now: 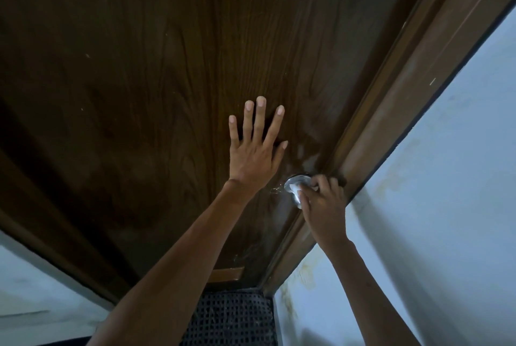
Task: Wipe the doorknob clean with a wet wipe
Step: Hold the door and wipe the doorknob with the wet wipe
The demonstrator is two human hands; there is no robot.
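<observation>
**Right hand on the doorknob with a wipe, left hand flat on the door**

We look down along a dark brown wooden door (139, 80) with a visible grain. Our left hand (252, 150) is pressed flat against the door panel, palm to the wood, all five fingers spread wide apart and holding nothing. The bare left forearm runs down from it toward the lower left.

Just beside that hand, to the right of its wrist and slightly lower, sits a shiny metal doorknob (295, 188) close to the door's edge. Our right hand (321, 206) is curled around the knob from the right side, fingers bent together over it. A small piece of white wet wipe (296, 187) shows between the fingertips and the metal, pinched against the knob's surface; most of the wipe is hidden under the fingers.

Right of the right hand, touching its knuckles, runs the lighter brown door frame (391, 122), rising diagonally up and to the right. Beyond the frame is a pale blue-grey wall (446, 192) with yellowish stains near its lower part. Below both forearms, at the foot of the door, lies a dark woven mat (231, 317) with an open mesh pattern.
</observation>
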